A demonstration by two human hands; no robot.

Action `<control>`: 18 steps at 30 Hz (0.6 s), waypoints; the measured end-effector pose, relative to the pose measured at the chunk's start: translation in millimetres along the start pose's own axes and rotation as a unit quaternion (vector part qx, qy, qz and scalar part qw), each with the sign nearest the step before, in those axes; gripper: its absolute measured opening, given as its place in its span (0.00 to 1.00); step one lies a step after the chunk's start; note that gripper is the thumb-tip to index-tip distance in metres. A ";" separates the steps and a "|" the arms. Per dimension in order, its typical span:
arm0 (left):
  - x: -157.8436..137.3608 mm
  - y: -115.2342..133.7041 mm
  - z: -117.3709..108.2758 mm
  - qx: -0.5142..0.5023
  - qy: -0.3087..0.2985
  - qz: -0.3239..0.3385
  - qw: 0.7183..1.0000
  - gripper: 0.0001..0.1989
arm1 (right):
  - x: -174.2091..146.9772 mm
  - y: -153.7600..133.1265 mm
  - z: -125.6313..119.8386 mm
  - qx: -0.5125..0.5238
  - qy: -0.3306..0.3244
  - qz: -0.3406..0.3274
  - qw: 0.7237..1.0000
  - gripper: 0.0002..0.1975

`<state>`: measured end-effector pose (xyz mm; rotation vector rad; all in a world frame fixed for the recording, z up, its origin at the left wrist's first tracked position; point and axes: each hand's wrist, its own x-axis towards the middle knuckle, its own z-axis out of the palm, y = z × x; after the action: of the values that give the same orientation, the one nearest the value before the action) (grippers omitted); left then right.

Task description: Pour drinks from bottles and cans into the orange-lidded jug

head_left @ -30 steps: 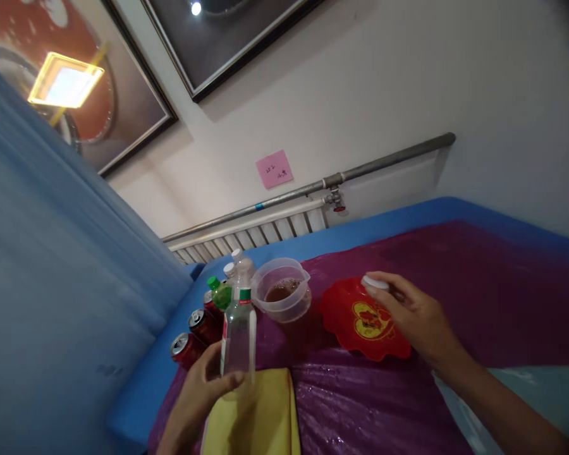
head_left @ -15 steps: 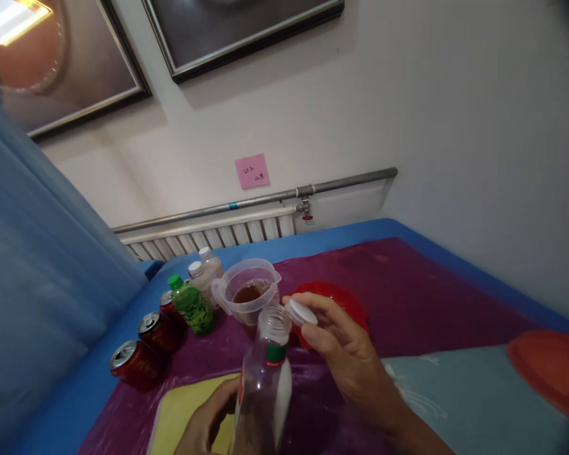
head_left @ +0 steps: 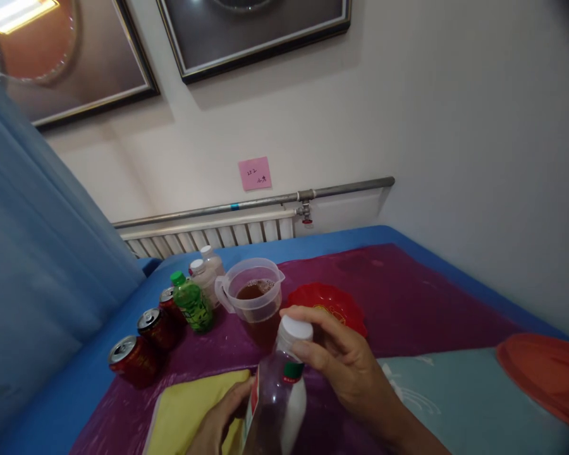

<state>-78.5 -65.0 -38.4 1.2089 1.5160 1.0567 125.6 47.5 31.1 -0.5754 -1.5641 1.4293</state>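
Observation:
A clear plastic bottle point(head_left: 277, 395) with a green and red neck band stands slightly tilted at the bottom middle. My left hand point(head_left: 225, 414) is closed around its lower left side, the fingers partly hidden by the frame edge. On the bottle's mouth sits a white cap point(head_left: 297, 327), pinched between the thumb and fingers of my right hand point(head_left: 344, 357). Just behind the bottle is a clear measuring jug point(head_left: 253, 309) holding brown liquid. A red scalloped dish point(head_left: 334, 300) lies beyond my right hand. Whether the cap is threaded on, I cannot tell.
On the left stand several red cans point(head_left: 135, 363), a green-capped bottle point(head_left: 192, 306) and two white-capped bottles point(head_left: 206, 281). A yellow cloth point(head_left: 184, 407) lies by my left hand. An orange plastic object point(head_left: 545, 373) is at right. The table has a purple cover point(head_left: 422, 303).
My right hand has brought the white cap from beside the bottle's open mouth onto it. The bottle has shifted slightly right in view.

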 end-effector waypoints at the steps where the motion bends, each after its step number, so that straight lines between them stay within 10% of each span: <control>1: 0.1 0.1 2.1 -0.013 -0.001 0.004 1.000 0.36 | -0.9 -0.4 1.7 -0.001 -0.003 0.002 1.000 0.14; 12: -12.7 10.5 12.6 -0.069 0.044 0.031 0.996 0.39 | -9.7 -3.2 16.4 -0.156 -0.036 -0.138 0.977 0.17; 18: -9.9 1.1 -9.7 -0.077 0.099 0.070 0.990 0.38 | -7.9 10.4 14.8 -0.153 0.001 -0.105 0.983 0.30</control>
<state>-86.4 -75.3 -33.8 1.1421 1.4841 1.3963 114.4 35.6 20.0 -0.5696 -1.8006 1.0373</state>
